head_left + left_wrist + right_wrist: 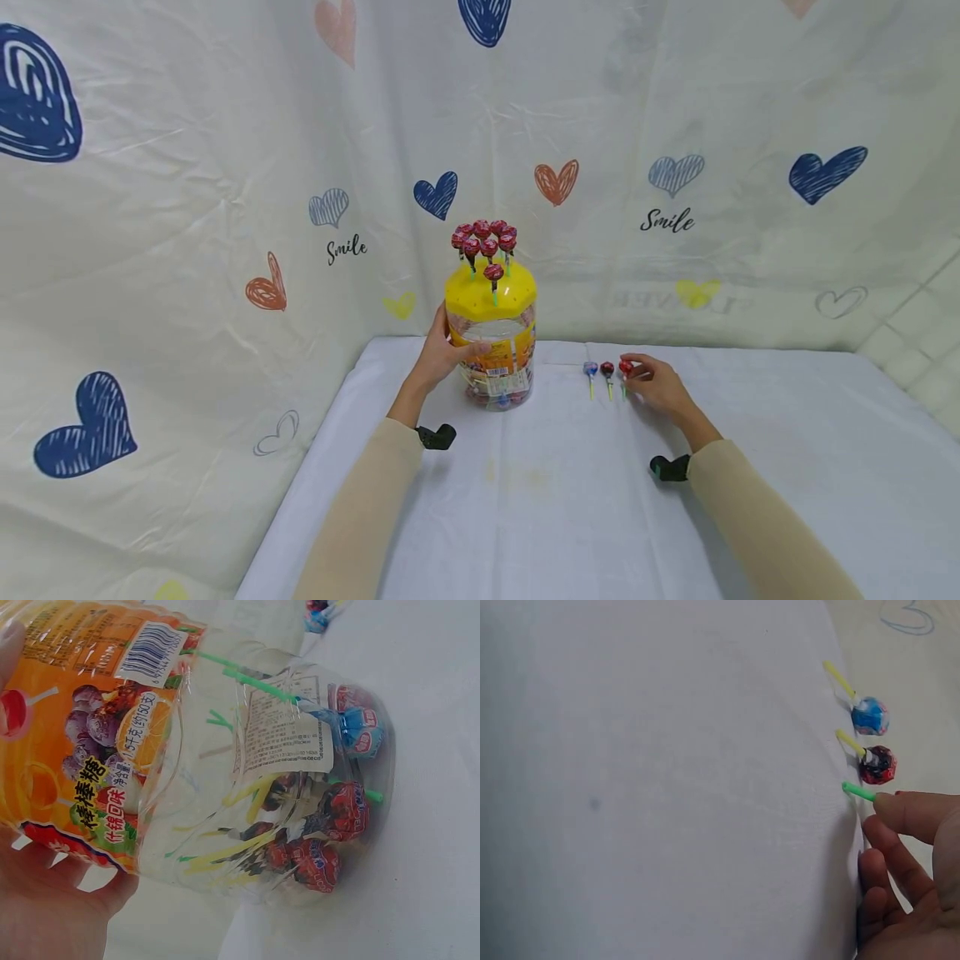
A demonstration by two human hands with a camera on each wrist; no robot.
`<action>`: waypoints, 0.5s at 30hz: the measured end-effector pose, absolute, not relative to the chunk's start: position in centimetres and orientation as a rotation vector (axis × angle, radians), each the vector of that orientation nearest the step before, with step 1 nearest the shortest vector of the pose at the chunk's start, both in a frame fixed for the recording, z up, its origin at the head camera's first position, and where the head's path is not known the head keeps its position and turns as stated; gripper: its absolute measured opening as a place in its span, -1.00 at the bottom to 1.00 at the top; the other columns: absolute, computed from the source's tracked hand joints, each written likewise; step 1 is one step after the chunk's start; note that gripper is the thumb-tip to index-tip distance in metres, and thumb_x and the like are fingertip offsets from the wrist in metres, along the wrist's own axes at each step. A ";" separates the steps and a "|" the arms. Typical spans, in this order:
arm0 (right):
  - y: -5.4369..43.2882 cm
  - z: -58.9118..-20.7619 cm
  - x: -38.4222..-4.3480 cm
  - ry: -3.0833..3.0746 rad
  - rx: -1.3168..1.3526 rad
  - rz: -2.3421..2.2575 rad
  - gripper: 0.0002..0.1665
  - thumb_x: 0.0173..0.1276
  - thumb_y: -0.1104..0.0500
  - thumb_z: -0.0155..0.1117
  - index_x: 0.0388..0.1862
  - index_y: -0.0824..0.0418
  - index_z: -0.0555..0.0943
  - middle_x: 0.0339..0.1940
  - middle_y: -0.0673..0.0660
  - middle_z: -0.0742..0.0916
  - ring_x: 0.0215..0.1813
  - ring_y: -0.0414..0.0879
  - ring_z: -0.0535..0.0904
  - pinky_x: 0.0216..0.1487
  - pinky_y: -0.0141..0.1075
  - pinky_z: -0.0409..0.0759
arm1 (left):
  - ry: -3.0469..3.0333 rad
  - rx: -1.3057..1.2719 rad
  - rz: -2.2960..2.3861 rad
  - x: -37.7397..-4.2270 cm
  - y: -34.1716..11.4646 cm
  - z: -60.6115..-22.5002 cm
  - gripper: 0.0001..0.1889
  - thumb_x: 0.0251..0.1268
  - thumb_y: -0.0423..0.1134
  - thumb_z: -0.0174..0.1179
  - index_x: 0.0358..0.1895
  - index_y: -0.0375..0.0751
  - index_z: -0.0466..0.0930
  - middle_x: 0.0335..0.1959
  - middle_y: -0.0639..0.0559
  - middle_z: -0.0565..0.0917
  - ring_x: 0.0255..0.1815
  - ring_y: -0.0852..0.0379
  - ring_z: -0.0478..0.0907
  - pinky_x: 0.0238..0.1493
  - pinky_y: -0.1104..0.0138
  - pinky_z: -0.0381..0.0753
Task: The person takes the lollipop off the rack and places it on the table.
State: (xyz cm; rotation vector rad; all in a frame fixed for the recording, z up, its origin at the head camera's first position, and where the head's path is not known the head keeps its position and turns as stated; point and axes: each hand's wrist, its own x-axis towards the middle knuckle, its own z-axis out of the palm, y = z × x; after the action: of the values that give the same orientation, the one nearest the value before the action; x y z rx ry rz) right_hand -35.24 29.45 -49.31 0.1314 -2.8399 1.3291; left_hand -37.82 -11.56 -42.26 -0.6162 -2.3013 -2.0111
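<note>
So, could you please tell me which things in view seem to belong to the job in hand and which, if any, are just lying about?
Likely in the job:
jar, held by the left hand
lollipops standing on its lid
red lollipop, held by the right hand
dark lollipop and blue lollipop alongside

Likely just surroundings:
white cloth
heart-print backdrop
wrist cameras

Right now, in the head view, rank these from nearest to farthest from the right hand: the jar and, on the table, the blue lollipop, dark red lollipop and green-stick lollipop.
1. Green-stick lollipop: pinched by the right hand.
2. Dark red lollipop: middle of the row.
3. Blue lollipop: left end of the row.
4. Jar: farthest left, gripped by the left hand.
</note>
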 end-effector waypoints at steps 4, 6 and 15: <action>29.4 -49.4 -35.2 -2.847 0.132 1.321 -0.33 0.45 0.29 0.27 0.50 0.31 0.36 0.15 0.46 0.63 0.12 0.27 0.58 -0.12 -0.31 0.54 | -2.304 -0.614 -2.010 -37.9 -11.6 -42.3 -0.05 0.31 -0.22 0.41 0.57 0.46 -0.03 0.43 0.12 0.38 0.54 -0.21 0.26 0.53 -0.15 0.34; 29.4 -49.5 -35.3 -2.858 0.113 1.315 -0.34 0.46 0.28 0.27 0.50 0.29 0.37 0.16 0.45 0.63 0.13 0.27 0.57 -0.08 -0.25 0.56 | -2.304 -0.614 -2.010 -37.9 -11.6 -42.3 -0.05 0.31 -0.21 0.41 0.57 0.45 -0.03 0.43 0.12 0.39 0.54 -0.20 0.27 0.52 -0.15 0.35; 29.1 -49.9 -35.7 -2.910 0.027 1.300 -0.34 0.47 0.27 0.25 0.52 0.22 0.37 0.23 0.44 0.57 0.19 0.28 0.50 0.18 0.09 0.56 | -2.304 -0.622 -2.001 -38.0 -11.6 -42.4 -0.05 0.32 -0.24 0.40 0.57 0.45 -0.03 0.44 0.12 0.38 0.52 -0.14 0.29 0.53 -0.14 0.34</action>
State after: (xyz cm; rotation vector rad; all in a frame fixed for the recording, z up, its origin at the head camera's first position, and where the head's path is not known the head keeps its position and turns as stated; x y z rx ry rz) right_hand -35.69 29.10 -49.93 0.0275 -2.9103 1.3000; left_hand -38.04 -11.58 -42.36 -0.6221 -2.3041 -2.0009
